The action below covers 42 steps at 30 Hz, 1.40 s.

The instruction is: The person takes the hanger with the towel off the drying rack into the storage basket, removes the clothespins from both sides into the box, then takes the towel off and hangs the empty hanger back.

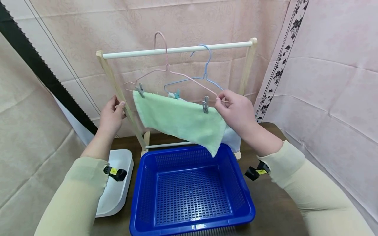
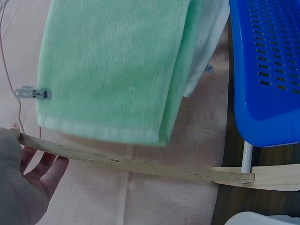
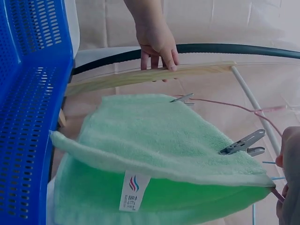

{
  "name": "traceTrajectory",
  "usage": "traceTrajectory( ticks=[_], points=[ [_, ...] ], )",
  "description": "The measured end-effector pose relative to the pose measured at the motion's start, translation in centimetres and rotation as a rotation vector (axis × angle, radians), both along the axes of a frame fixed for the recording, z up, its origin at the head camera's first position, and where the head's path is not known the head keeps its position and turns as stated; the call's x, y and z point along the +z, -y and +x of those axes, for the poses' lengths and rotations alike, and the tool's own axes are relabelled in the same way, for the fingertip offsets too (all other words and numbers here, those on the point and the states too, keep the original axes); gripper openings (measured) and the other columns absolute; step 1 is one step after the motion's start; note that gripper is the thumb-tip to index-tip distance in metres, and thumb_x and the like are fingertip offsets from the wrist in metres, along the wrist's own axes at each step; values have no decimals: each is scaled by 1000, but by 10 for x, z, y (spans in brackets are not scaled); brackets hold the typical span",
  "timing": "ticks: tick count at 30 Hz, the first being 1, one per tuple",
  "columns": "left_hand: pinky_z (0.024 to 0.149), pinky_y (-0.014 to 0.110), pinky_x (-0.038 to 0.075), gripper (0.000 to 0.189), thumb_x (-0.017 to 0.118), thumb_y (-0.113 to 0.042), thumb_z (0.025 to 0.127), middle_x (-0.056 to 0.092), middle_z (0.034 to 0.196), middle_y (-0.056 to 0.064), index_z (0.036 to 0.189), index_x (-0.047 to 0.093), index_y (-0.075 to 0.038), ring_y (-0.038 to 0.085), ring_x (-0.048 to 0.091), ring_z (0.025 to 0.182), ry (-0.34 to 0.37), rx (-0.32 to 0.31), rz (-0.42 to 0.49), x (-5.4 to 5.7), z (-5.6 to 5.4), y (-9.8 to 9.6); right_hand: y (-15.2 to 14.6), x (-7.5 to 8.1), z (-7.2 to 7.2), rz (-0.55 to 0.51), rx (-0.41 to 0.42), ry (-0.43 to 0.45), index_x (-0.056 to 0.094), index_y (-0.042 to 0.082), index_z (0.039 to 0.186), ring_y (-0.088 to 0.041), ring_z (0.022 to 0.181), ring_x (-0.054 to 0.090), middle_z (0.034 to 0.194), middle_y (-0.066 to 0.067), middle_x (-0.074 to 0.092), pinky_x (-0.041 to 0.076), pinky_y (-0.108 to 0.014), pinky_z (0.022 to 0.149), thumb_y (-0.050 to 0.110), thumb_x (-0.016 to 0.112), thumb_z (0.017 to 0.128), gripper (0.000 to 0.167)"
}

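A light green towel [image 1: 180, 113] hangs from a pink wire hanger [image 1: 150, 71], fastened by two grey clothespins [image 1: 205, 105]. The hanger's hook loops over the rack's white rail [image 1: 133, 54], its top standing above the rail. With thumb and fingers, my right hand [image 1: 237, 109] pinches the hanger's right end, beside the towel's top corner. My left hand [image 1: 111, 116] holds the rack's left wooden post [image 1: 110, 73], fingers behind it in the left wrist view. A white tag [image 3: 134, 191] shows inside the towel's fold. Behind the towel, a blue hanger [image 1: 206, 67] carries a white cloth [image 1: 231, 139], mostly hidden.
A blue perforated basket [image 1: 192, 193] stands on the brown table in front of the rack, just below the towel's lower corner. Left of it lies a white tray [image 1: 118, 193], partly covered by my left sleeve. Pinkish fabric [image 1: 206, 16] hangs close behind the rack.
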<state>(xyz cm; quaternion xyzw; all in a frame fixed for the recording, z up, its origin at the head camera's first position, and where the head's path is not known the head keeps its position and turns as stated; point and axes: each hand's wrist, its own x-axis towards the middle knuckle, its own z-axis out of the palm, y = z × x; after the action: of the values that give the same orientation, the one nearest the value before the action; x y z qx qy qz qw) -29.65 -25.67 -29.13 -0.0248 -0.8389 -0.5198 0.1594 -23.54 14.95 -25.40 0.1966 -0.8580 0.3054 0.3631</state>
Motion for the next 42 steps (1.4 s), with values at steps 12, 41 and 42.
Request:
traceTrajectory(
  ticks=[12, 41, 42],
  points=[
    [98, 38, 49, 65, 38, -47, 104, 43, 145, 15, 159, 21, -17, 29, 45, 135, 10, 4, -8, 2, 2, -1, -22, -7, 22, 11, -43, -93, 73, 14, 86, -12, 49, 32, 54, 5, 42, 25, -30, 47, 16, 62, 89, 12],
    [97, 39, 51, 63, 41, -45, 104, 44, 141, 15, 157, 25, -14, 29, 47, 132, -14, -30, -5, 2, -1, 4, -73, -44, 50, -87, 8, -54, 70, 13, 72, -1, 49, 34, 52, 12, 39, 27, -18, 46, 6, 70, 78, 9],
    [97, 39, 51, 63, 41, -45, 104, 44, 141, 15, 157, 26, -14, 29, 47, 132, -13, -30, -6, 2, -1, 4, -72, -45, 50, -87, 10, -47, 70, 13, 72, -1, 49, 34, 53, 11, 39, 27, -18, 47, 7, 70, 78, 9]
  ],
)
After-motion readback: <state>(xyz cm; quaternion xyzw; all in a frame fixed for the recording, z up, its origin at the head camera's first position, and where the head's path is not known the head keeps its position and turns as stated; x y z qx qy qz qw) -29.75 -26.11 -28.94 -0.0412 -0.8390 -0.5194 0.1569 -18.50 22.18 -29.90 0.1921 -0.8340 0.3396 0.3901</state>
